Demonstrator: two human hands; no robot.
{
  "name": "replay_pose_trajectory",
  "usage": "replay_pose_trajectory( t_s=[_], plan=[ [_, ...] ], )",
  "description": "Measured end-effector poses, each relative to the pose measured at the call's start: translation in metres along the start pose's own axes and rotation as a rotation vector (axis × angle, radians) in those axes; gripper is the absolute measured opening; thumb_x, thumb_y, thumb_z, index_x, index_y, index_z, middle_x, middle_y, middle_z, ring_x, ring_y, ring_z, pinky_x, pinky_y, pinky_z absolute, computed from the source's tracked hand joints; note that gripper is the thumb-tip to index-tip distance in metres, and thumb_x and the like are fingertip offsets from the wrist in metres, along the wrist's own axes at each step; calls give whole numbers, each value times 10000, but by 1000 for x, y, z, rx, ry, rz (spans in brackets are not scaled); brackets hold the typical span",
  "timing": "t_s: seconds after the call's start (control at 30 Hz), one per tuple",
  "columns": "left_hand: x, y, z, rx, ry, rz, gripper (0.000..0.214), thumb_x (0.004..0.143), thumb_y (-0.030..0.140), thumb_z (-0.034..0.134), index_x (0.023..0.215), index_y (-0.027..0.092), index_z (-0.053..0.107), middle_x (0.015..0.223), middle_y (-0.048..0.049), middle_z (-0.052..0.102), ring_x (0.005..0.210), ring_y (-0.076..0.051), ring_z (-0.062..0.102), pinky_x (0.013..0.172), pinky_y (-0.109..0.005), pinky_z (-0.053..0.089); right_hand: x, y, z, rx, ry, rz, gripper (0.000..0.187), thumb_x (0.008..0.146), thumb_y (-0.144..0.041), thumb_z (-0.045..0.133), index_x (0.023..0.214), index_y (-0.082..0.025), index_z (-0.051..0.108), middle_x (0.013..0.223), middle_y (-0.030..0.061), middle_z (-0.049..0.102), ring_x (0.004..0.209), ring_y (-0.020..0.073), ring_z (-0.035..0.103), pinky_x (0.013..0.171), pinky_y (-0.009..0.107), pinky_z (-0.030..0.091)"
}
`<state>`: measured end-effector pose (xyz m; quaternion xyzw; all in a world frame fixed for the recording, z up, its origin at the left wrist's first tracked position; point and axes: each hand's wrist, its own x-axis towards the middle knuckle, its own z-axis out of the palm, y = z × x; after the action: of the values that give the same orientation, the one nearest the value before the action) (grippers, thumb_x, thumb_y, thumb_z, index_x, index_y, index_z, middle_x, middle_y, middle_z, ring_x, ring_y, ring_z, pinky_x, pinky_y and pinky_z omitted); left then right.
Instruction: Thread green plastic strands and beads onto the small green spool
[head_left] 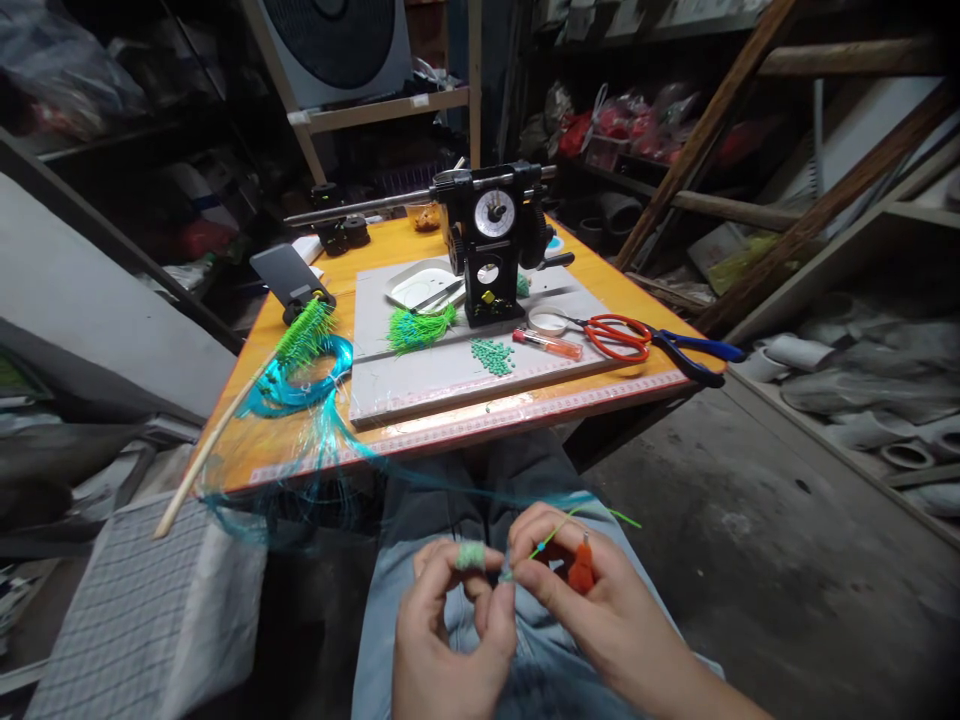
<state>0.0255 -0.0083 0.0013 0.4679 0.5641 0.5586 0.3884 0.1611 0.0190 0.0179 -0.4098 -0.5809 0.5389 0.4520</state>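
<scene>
My left hand (454, 635) is over my lap, its thumb and index fingertip drawn close around something tiny and pale, too small to name. A light green wrap (470, 556) circles its index finger. Against it, my right hand (600, 610) pinches a bright green strand (626, 518) that carries a small blue bead (541, 547). An orange piece with a metal tip (581, 568) is tucked among the right hand's fingers. Thin turquoise line (457, 487) runs from the table to the hands, partly hidden behind the right fingers.
On the orange table (289, 455) lie a turquoise coil (341, 360), green tufts (421, 328), small green beads (492, 356), red-handled scissors (619, 337) and blue pliers (694, 350). A black hand-cranked winder (491, 250) stands behind them. A wooden stick (214, 445) overhangs the left edge.
</scene>
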Motion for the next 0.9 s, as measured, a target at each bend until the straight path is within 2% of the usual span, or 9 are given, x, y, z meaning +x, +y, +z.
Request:
replay_pose_trajectory(
  t_s=[0.07,0.17,0.27,0.33,0.43,0.57,0.73,0.8,0.9],
  plan=[
    [0,0,-1,-15,15,-37,175,688,113,641,819,223,680,654,41,534,571,-107,507,615,-212,422,0,1,-1,-1,15,2,156,914,-301,572,791,-205,581,810,11,565,791,168,543,704,278,402],
    [-1,0,-3,-19,20,-55,76,702,131,642,684,205,639,668,30,532,548,-102,493,553,-207,404,-1,1,-1,-18,3,-2,141,916,-295,571,805,-208,582,803,6,557,790,165,540,708,276,398],
    [0,2,-4,21,-2,-12,108,724,147,637,634,205,632,635,20,541,597,-126,502,592,-222,405,-1,1,-1,-28,-21,1,148,918,-293,569,799,-206,580,806,6,555,782,160,540,702,274,400],
    [1,2,-5,37,-12,-1,78,720,147,646,737,213,684,614,31,534,607,-131,504,641,-234,412,-1,1,-1,-29,-10,-1,150,922,-296,564,803,-205,579,822,11,558,793,164,543,707,277,400],
    [2,2,-6,20,-6,-42,186,704,136,646,864,217,697,594,55,494,560,-117,495,636,-234,413,0,1,-1,-34,30,-3,144,925,-292,559,811,-206,575,838,18,562,818,173,544,720,283,396],
    [2,1,-5,47,4,-13,105,709,138,641,632,209,636,628,27,532,582,-120,496,603,-228,400,-1,1,-1,-26,0,-5,144,920,-294,568,806,-206,574,819,15,556,793,170,537,707,282,396],
    [1,-2,-4,50,14,-25,207,709,145,655,889,234,705,605,53,521,554,-112,506,636,-228,417,-1,2,-1,-25,22,9,150,925,-290,561,800,-207,566,829,11,553,808,167,533,719,279,392],
    [1,-3,-5,70,33,-34,87,710,149,654,759,218,677,622,44,532,544,-110,506,610,-227,409,-1,2,-1,-28,26,15,157,922,-293,565,792,-204,562,813,9,547,793,165,527,716,278,392],
    [1,-2,-5,102,23,38,105,711,159,663,625,210,630,598,33,536,560,-127,498,645,-250,410,-1,1,0,-13,-1,28,161,920,-305,566,797,-202,564,814,10,547,781,164,524,711,277,399]
  ],
)
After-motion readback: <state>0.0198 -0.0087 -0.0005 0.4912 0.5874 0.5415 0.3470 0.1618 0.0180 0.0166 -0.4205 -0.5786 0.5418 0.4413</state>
